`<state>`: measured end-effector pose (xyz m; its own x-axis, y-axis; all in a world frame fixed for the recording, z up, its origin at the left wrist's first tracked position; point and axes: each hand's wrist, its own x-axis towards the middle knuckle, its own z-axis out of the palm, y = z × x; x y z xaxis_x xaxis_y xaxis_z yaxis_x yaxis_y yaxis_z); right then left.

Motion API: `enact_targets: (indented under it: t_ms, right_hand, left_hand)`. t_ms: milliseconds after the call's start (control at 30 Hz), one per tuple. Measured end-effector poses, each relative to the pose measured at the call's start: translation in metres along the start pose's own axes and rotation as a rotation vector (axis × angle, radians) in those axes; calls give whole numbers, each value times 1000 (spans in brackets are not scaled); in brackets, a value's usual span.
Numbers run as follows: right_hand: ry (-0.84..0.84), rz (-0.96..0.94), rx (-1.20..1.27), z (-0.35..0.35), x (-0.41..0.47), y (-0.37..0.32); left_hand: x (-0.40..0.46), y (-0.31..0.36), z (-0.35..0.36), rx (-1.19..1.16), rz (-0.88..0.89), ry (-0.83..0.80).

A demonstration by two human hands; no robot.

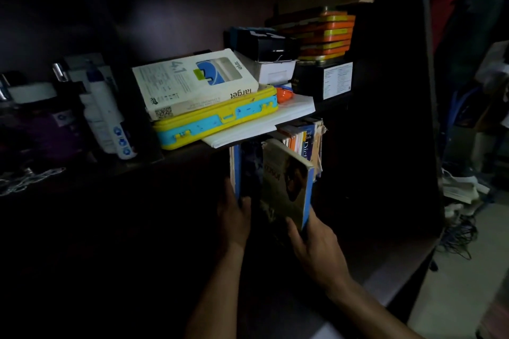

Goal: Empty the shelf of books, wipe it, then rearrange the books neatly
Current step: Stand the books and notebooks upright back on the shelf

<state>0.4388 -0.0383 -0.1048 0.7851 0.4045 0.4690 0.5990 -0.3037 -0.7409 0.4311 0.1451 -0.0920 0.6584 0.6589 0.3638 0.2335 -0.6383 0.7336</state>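
Observation:
In the dim lower shelf, my left hand (234,215) grips the bottom edge of a dark blue-spined book (242,170) that stands upright. My right hand (314,245) grips the lower corner of a beige paperback with a blue spine (286,187), tilted out toward me. Behind them a row of upright books (303,137), one a dictionary, stands at the back of the same shelf under the upper shelf board (192,151).
The upper shelf carries a white "target" book (192,82) on a yellow and blue case (217,118), white papers (264,124), boxes (275,69), stacked orange tins (327,33) and bottles (104,113) at left. Cables and papers litter the floor at right (462,201).

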Motion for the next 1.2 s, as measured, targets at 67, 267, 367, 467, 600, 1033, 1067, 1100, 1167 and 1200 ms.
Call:
enact_targets:
  t_ms: [67, 267, 367, 467, 600, 1033, 1067, 1100, 1167, 1200]
  right_hand:
    - [-19, -26, -27, 6, 10, -1]
    - [-5, -21, -166, 20, 44, 2]
    - [-8, 20, -206, 26, 49, 7]
    - [-10, 39, -178, 26, 49, 8]
    - [45, 80, 20, 21, 48, 8]
    - [112, -107, -46, 27, 51, 25]
    - [97, -129, -61, 27, 51, 25]
    - [77, -143, -81, 28, 51, 25]
    - [-14, -163, -133, 30, 53, 25]
    - [-75, -177, -163, 31, 53, 25]
  left_hand:
    - [0, 2, 0, 20, 24, -4]
    - [-5, 1, 6, 29, 31, 31]
    - [-2, -2, 11, 54, -2, 33]
    - [1, -2, 16, -24, 80, 40]
    - [-1, -2, 18, -87, 97, 46]
    - [0, -2, 20, -49, 89, 56]
    - [-1, -2, 20, -47, 92, 56]
    - [-1, -2, 20, -48, 99, 60]
    - [0, -2, 20, -53, 105, 58]
    - [-1, -2, 20, -51, 110, 52]
